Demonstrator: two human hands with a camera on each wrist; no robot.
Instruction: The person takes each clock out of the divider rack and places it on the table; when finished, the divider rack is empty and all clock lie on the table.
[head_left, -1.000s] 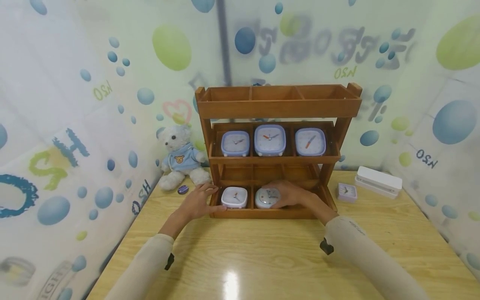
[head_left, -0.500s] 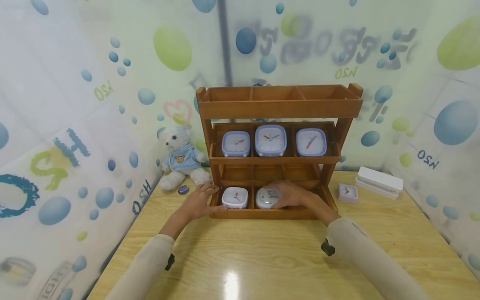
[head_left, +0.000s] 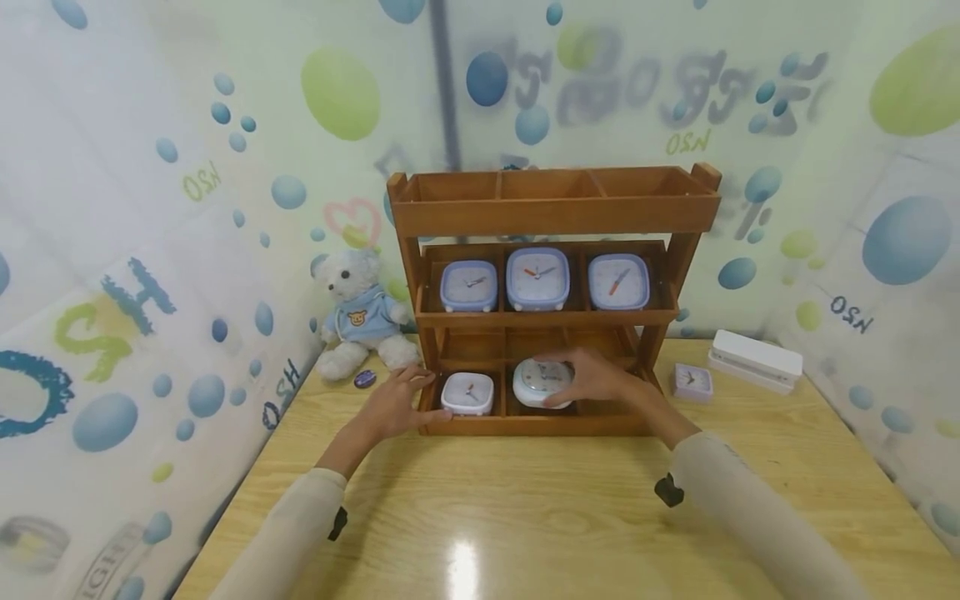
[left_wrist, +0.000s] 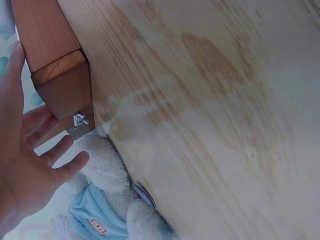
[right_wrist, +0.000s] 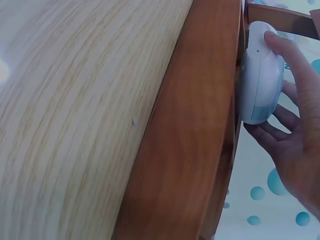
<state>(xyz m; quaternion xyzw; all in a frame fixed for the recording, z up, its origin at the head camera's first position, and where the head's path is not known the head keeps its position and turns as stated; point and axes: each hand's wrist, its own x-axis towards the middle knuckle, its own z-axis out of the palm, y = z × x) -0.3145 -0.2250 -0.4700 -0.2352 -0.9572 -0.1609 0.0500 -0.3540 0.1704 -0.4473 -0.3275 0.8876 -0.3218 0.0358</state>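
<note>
In the head view, my right hand grips a rounded white alarm clock above the bottom tier's middle compartment. The clock is tilted back; in the right wrist view, thumb and fingers hold the white clock by opposite edges. My left hand holds the front left corner of the wooden shelf, thumb over the front rail and fingers at the side. In the left wrist view, some fingers pass behind the wood. Beside that thumb, a white clock stands in the left compartment.
Three blue-rimmed clocks stand on the middle tier, one a central clock. Left of the shelf sit a teddy bear and a purple oval item. On the right are a small lilac clock and a white oblong box.
My right hand has raised the white clock slightly, moved it a little to the right and tilted it. The left hand has stayed at the shelf's corner.
</note>
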